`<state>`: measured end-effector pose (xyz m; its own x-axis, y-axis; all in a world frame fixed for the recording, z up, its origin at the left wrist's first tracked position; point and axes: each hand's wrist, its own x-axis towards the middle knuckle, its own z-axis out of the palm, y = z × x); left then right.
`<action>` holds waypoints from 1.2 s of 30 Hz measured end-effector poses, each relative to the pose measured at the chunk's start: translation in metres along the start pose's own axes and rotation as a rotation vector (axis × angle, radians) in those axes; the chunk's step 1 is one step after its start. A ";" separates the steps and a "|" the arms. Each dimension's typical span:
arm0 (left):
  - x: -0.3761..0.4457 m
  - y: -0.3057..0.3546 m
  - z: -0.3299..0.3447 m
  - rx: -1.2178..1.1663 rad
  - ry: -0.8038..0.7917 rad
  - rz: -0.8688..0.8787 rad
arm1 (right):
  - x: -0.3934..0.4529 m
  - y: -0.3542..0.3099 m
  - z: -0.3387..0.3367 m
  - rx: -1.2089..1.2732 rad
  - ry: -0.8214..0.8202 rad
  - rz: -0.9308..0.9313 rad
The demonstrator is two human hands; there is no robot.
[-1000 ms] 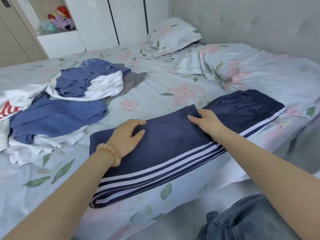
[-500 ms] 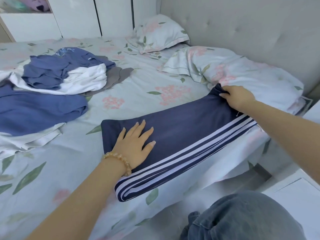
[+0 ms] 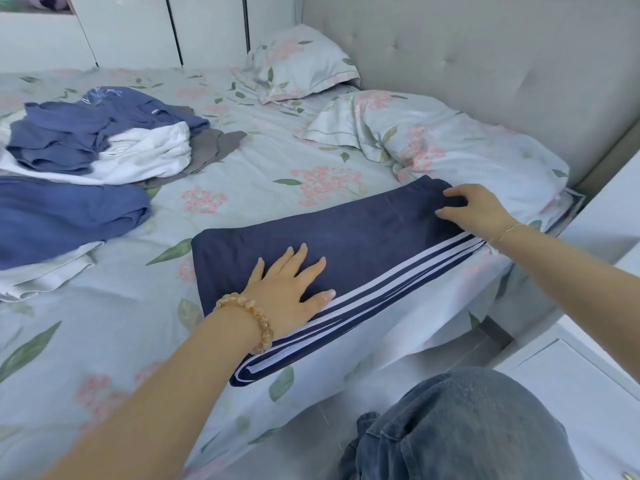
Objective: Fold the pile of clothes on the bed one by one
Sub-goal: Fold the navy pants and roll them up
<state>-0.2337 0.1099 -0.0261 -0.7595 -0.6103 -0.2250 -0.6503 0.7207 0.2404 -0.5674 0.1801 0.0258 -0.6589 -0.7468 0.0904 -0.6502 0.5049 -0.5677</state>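
Note:
Navy trousers with white side stripes (image 3: 363,237) lie folded lengthwise along the bed's near edge. My left hand (image 3: 287,292) presses flat on their left end, fingers spread. At their right end my right hand (image 3: 474,211) rests on the cloth, its fingers bent down onto the cloth at the fold. A pile of unfolded clothes (image 3: 104,147), blue, white and grey, lies at the far left of the bed (image 3: 104,341).
Two floral pillows (image 3: 298,64) (image 3: 443,133) lie against the padded headboard (image 3: 485,46). White wardrobe doors stand behind the bed. A white cabinet (image 3: 588,358) stands at the right. My jeans-clad knee (image 3: 467,427) is at the bottom.
My right hand slid from the middle of the trousers to their right end a second ago and has stayed there. My left hand flattened and stays pressing. The view shifted slightly.

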 end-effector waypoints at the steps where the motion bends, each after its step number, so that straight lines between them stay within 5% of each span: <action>1: -0.002 0.004 0.003 0.006 -0.004 0.021 | -0.009 0.006 0.002 -0.027 0.036 -0.024; 3: -0.003 0.008 0.014 0.066 -0.004 0.022 | -0.024 0.016 0.005 0.054 0.151 0.042; 5: -0.004 0.009 0.023 0.135 0.024 0.006 | -0.032 0.022 0.006 0.246 0.275 0.315; 9: -0.004 0.008 0.026 0.147 0.044 0.020 | -0.042 0.018 0.005 0.903 0.057 0.711; 16: -0.019 -0.004 0.001 0.084 -0.069 0.002 | -0.033 0.022 0.009 0.969 0.025 0.774; 25: -0.022 -0.020 0.020 -0.083 0.058 0.029 | -0.023 -0.026 0.001 1.037 0.259 0.439; 32: -0.039 -0.034 -0.018 -1.201 0.327 -0.140 | -0.079 -0.111 0.000 0.645 0.201 -0.335; 36: -0.051 -0.061 -0.031 -2.016 0.246 -0.340 | -0.140 -0.141 0.044 0.277 0.109 -0.609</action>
<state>-0.1562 0.0870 0.0004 -0.5049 -0.7584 -0.4122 0.2975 -0.6011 0.7417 -0.3668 0.1946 0.0570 -0.2495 -0.8078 0.5341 -0.8062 -0.1323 -0.5767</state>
